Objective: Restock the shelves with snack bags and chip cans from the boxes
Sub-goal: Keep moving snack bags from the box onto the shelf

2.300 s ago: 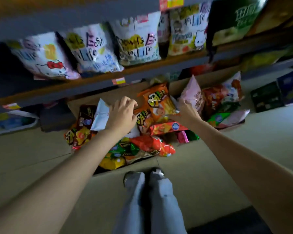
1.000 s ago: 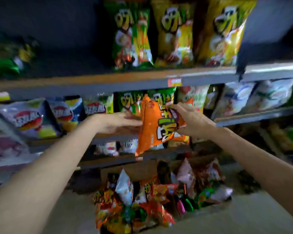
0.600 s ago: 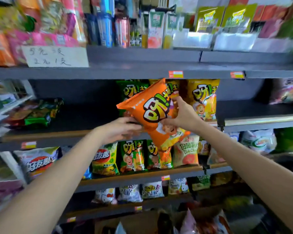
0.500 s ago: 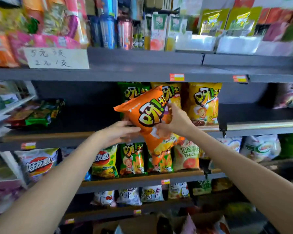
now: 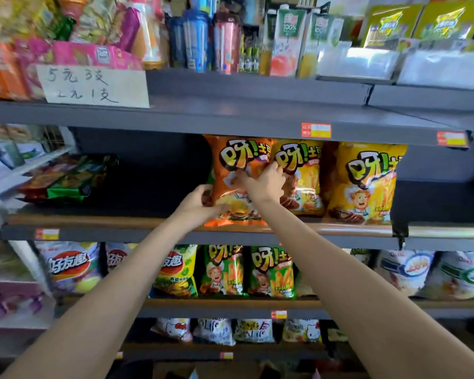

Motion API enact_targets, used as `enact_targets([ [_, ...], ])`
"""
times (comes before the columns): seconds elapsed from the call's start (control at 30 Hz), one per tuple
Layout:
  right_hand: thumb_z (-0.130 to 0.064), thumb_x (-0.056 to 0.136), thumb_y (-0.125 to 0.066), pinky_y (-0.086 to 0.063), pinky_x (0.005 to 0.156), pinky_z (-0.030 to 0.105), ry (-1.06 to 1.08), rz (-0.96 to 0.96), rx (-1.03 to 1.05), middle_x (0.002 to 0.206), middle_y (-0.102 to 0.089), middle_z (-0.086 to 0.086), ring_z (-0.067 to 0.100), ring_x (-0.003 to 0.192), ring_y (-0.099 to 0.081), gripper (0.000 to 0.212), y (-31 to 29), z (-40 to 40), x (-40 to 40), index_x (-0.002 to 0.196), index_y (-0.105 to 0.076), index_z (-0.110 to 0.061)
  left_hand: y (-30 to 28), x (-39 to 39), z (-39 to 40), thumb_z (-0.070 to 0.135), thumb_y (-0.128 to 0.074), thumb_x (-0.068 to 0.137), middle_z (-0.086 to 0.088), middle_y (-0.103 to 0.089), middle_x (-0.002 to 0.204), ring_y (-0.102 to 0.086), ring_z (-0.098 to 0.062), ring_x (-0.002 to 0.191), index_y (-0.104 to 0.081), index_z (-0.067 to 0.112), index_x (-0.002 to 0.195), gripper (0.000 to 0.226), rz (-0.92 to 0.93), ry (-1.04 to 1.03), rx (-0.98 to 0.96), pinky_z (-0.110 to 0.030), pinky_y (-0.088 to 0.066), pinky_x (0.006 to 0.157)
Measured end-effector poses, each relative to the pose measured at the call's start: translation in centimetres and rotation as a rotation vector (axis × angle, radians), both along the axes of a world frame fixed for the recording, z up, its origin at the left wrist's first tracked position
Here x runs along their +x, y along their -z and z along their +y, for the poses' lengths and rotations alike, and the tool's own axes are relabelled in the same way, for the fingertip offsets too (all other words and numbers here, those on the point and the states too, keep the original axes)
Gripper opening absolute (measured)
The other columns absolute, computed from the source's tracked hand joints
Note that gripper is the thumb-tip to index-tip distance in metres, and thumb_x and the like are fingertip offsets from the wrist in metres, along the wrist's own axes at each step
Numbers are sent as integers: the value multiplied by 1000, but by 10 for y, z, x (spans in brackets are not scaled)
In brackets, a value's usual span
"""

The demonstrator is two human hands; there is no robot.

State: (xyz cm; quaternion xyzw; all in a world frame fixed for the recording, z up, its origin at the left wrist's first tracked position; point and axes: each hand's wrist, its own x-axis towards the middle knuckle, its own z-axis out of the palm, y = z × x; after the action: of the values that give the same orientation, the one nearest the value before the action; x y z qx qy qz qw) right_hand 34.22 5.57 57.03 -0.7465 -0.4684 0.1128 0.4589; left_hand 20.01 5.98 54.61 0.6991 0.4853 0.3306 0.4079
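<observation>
An orange snack bag (image 5: 231, 162) stands upright on the middle shelf (image 5: 99, 221), just left of two yellow bags (image 5: 363, 181) of the same brand. My left hand (image 5: 196, 207) grips the orange bag's lower left corner. My right hand (image 5: 263, 183) holds its right edge, fingers curled over the front, where it meets the nearest yellow bag (image 5: 301, 170). A green bag edge peeks out behind the orange one.
Dark flat packets (image 5: 66, 181) lie at the shelf's left, with bare shelf between them and the orange bag. Above are cans, juice cartons (image 5: 285, 36) and a handwritten price sign (image 5: 93, 87). Below stand green and white bags (image 5: 246, 272).
Both hands lifted the orange bag from the box on the floor up to the middle shelf. Half a second ago it was tilted in the air; now it stands upright on the shelf.
</observation>
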Motion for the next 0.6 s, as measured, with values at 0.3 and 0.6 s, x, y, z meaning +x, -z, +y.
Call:
enact_targets([
  [0.3,-36,77,-74,-28,108,32,-455,-387,-265,151,-22,8,26,137,-28,106,8,-19,37,151,-2,-15,5,-5,26,27,-76,75,-7,-46,140,-47,-23,125,-26,15,144,86,167,42,113,-31,-39,97],
  [0.6,-23,84,-69,-37,102,36,-327,-591,-136,154,-16,8,31,130,-40,101,20,6,28,150,6,-11,10,4,57,27,-75,77,-10,-42,143,-43,-28,129,-21,15,144,87,261,-19,286,-39,-39,101],
])
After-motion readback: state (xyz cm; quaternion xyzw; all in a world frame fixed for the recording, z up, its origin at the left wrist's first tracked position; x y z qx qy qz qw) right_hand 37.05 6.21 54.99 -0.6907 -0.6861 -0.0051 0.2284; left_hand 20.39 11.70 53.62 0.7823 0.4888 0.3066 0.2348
